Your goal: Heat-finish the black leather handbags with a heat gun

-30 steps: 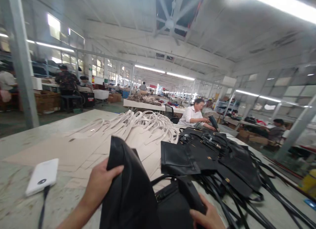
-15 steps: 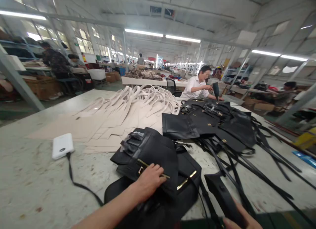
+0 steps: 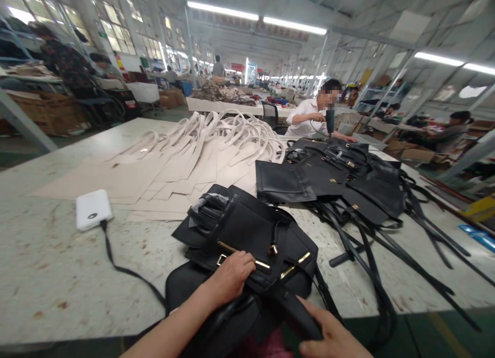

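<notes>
A black leather bag (image 3: 247, 219) with gold-coloured zip trim, a small buckle and plastic-wrapped handles lies in front of me, on top of more black leather pieces. My left hand (image 3: 234, 275) rests on its front just below the gold zip, fingers bent and closed on the leather. At the lower right, my right hand (image 3: 328, 332) is wrapped round the thick handle of a black hand-held tool (image 3: 296, 311), shaped somewhat like a heat gun. The tool's front end points at the bag's lower front, and its outline merges with the black leather.
Cream-coloured panels with looped handles (image 3: 216, 152) cover the table's (image 3: 50, 265) middle. More black bags (image 3: 328, 177) with long straps lie to the right. A white power bank (image 3: 93, 208) with a cable is at left. Across the table a co-worker (image 3: 305, 116) holds a dark tool.
My right hand has brought the black tool leftward, from beside the bag to its lower front. A short strap with a gold fitting now shows on the bag. The view has tilted down slightly.
</notes>
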The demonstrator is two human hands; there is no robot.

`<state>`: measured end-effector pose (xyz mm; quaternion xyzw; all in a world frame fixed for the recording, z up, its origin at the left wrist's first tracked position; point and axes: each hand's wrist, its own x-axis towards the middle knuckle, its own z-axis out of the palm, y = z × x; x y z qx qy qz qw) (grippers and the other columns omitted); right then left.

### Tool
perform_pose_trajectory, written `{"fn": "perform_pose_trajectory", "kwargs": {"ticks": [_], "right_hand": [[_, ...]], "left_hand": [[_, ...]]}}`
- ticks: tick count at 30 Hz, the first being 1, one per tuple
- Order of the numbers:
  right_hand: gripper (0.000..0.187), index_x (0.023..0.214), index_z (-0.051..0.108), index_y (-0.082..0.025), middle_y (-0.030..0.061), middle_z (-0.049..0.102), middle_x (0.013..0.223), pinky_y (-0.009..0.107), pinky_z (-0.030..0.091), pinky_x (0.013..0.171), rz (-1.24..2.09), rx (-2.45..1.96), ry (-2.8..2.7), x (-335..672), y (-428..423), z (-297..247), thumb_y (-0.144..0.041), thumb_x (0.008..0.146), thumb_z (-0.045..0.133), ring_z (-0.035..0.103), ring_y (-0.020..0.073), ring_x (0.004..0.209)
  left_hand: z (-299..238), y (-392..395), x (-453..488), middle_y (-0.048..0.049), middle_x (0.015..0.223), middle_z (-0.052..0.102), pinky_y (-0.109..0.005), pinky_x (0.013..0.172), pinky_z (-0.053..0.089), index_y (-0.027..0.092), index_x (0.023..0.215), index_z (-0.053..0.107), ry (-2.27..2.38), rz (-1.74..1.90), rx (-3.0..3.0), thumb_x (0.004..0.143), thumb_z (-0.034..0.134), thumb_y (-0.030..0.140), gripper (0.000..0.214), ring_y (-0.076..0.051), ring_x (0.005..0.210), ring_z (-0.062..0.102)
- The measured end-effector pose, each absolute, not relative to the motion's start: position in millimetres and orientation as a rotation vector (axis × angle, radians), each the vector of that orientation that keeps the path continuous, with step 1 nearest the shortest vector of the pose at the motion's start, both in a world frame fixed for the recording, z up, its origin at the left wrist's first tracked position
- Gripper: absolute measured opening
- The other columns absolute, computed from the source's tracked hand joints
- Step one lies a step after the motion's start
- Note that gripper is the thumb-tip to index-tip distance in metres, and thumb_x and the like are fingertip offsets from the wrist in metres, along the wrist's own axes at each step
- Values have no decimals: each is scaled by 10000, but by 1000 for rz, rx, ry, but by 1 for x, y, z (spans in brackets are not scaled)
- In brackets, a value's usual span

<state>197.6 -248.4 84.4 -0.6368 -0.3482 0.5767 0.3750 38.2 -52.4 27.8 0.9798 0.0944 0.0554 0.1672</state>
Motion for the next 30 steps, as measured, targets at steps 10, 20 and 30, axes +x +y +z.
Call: {"fn": "perform_pose_trajectory", "kwargs": {"ticks": [10, 20, 30], "right_hand": [[613, 1226, 305, -145, -70, 526, 361, 174, 374, 302, 1134, -1772, -746, 228, -202, 69, -349, 700, 542, 460, 108, 287], [226, 816, 451, -211, -79, 501, 467, 214, 416, 301, 1083, -1827, -757, 283, -132, 36, -361, 684, 556, 510, 125, 338], [651, 1232, 283, -176, -60, 553, 354, 217, 384, 305, 1123, -1889, -851, 253, -151, 56, -427, 694, 549, 498, 155, 282]], "left_hand": [[28, -53, 32, -44, 888, 543, -289, 729, 372, 164, 786, 500, 241, 216, 2751, 677, 423, 26, 192, -165, 815, 453], [17, -50, 27, -37, 797, 558, -280, 675, 378, 172, 739, 501, 165, 252, 2756, 641, 479, 72, 142, -165, 760, 469], [15, -55, 22, -31, 816, 578, -273, 717, 375, 166, 737, 513, 120, 259, 2825, 655, 523, 133, 89, -161, 793, 487]]}}
